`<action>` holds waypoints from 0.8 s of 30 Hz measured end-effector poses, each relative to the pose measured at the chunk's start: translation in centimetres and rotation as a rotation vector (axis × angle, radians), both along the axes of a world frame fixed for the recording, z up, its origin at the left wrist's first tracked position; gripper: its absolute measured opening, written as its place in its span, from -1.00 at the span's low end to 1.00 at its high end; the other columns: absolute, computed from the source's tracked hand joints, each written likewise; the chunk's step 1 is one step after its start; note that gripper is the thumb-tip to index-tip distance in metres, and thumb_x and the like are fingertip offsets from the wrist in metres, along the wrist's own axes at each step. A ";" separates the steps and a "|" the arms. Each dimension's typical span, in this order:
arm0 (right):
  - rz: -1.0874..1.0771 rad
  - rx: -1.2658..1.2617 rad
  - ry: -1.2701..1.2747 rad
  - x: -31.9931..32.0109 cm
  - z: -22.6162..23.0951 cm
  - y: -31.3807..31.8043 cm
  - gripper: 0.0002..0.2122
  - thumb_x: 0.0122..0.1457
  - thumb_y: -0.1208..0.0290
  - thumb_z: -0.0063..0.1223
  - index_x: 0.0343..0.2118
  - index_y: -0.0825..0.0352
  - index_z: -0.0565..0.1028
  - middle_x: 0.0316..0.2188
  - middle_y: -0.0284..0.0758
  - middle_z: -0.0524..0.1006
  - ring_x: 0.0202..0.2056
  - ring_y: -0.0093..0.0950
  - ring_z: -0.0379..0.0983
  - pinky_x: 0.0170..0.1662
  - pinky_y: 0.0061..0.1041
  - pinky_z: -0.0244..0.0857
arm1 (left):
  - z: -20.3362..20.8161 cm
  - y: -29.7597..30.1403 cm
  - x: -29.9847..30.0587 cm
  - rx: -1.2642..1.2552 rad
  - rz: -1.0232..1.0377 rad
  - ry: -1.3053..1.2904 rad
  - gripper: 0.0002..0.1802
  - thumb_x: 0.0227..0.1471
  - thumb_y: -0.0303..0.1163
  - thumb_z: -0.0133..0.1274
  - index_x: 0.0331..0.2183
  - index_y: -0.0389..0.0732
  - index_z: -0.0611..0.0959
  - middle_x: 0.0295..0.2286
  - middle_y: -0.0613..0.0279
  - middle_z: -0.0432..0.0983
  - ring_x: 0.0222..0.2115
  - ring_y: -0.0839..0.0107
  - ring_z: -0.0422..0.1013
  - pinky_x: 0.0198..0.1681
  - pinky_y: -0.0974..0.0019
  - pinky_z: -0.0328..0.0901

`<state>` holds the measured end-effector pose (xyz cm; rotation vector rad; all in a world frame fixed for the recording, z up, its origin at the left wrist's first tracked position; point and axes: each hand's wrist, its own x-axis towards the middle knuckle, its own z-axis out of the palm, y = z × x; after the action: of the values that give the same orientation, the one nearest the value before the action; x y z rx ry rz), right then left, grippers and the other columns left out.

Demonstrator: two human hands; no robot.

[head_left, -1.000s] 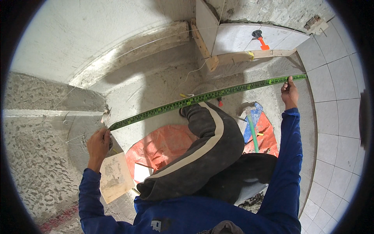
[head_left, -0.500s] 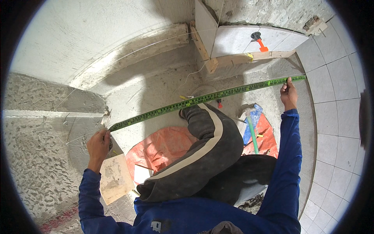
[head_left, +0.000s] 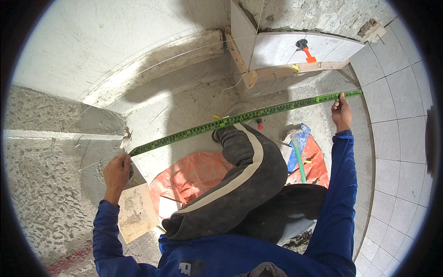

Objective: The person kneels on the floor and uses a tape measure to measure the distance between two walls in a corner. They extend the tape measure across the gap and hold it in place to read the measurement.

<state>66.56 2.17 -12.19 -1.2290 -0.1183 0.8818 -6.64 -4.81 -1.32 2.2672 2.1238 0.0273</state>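
A green tape measure [head_left: 240,119] is drawn out across my front, its blade slanting up from left to right. My left hand [head_left: 116,175] pinches its left end between thumb and fingers, close by a rough concrete corner. Near the blade's right end, my right hand [head_left: 341,114] has its thumb over it and fingers curled. That end reaches the edge of the tiled wall [head_left: 400,131]. The blade passes above my bent knee. No tape case can be made out.
White tiles [head_left: 272,48] at the far side carry a black and orange levelling clip [head_left: 306,51], above a wooden batten [head_left: 277,71]. Thin string crosses there. Orange sheeting [head_left: 196,168], a green-handled tool [head_left: 299,161] and a stained board [head_left: 137,212] lie around my legs.
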 end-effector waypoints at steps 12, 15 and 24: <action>0.006 0.012 0.009 0.3 0.2 -0.2 -0.88 0.22 0.36 0.07 -0.35 0.29 0.43 -0.55 -0.41 0.40 -0.58 -0.62 0.28 -0.57 -0.66 0.16 | 0.1 -0.1 0.1 0.016 -0.012 0.002 -0.72 0.14 -0.17 -0.05 -0.45 -0.15 0.57 -0.52 0.11 0.49 -0.51 0.04 0.45 -0.48 0.09 0.27; 0.003 0.023 0.016 0.2 0.2 -0.5 -0.88 0.21 0.37 0.08 -0.35 0.29 0.44 -0.56 -0.41 0.40 -0.58 -0.61 0.28 -0.58 -0.66 0.16 | 0.0 0.4 -0.2 0.003 -0.008 0.034 -0.72 0.13 -0.16 -0.05 -0.46 -0.15 0.56 -0.54 0.11 0.48 -0.51 0.05 0.45 -0.47 0.08 0.27; -0.008 -0.001 0.010 0.5 0.3 -0.3 -0.88 0.22 0.36 0.06 -0.37 0.27 0.42 -0.55 -0.42 0.38 -0.59 -0.62 0.25 -0.57 -0.67 0.14 | -0.6 0.7 -0.1 -0.022 0.037 0.086 -0.72 0.11 -0.18 -0.04 -0.49 -0.16 0.54 -0.55 0.08 0.48 -0.50 0.05 0.44 -0.47 0.04 0.25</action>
<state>67.10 1.84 -11.86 -1.2246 -0.1052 0.8813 -6.71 -4.15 -1.90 2.2566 2.1950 -0.0936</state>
